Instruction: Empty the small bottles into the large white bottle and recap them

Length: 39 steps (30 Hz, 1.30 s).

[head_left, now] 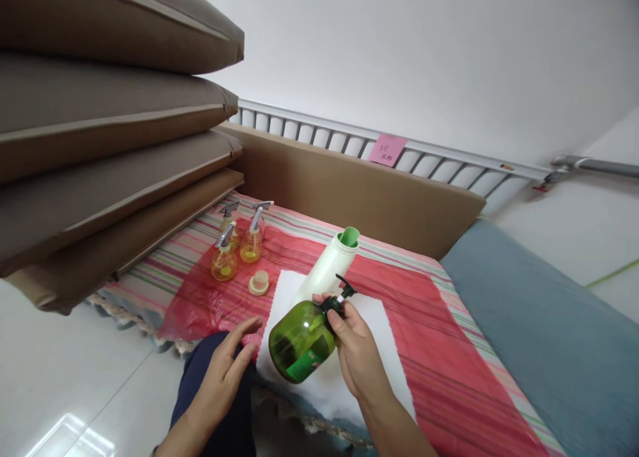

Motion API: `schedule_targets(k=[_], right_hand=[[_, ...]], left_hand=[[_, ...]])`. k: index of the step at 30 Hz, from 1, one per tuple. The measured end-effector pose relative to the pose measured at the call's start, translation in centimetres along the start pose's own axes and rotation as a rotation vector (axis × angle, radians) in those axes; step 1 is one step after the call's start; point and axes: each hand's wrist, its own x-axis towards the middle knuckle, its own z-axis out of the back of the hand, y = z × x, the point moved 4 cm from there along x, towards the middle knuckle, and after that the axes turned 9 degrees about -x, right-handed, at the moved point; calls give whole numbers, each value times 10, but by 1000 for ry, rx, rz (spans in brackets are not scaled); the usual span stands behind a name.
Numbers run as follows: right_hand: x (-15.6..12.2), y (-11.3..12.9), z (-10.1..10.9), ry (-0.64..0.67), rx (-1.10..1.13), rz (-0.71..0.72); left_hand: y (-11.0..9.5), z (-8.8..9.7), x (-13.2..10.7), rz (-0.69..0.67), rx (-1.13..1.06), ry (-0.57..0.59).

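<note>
My right hand (357,347) grips a green see-through pump bottle (302,337) by its dark pump collar. The bottle is tilted, its base toward the lower left and its black nozzle pointing up. To the left of the bottle's base, my left hand (232,364) is held open, fingers stretched and apart from the bottle. Behind the pump bottle, a white cylindrical container (327,264) lies slanted, with something green in its mouth. A white cloth (377,317) with a zigzag edge lies below them. A pale round cap (259,283) rests on the red sheet to the left.
Several small spray bottles (224,263) with yellow liquid stand at the back left. Red plastic sheeting (429,337) covers a striped cloth. Thick brown cushions (114,104) are stacked at left. Behind is a brown panel (359,187) before a white radiator; a blue-grey surface (539,317) is at right.
</note>
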Motion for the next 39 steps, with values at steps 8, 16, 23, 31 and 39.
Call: schedule_targets(k=[8, 16, 23, 31, 39], right_hand=[[0, 6, 7, 29, -100, 146], [-8, 1, -7, 65, -247, 153], [-18, -22, -36, 139, -339, 133], [-18, -45, -33, 197, -562, 218], [-48, -87, 99, 62, -903, 241]], left_hand=[[-8, -7, 3, -10, 39, 26], [-20, -29, -3, -148, 85, 77], [-5, -52, -8, -119, 117, 46], [6, -13, 0, -26, 49, -119], [-11, 30, 35, -80, 95, -296]])
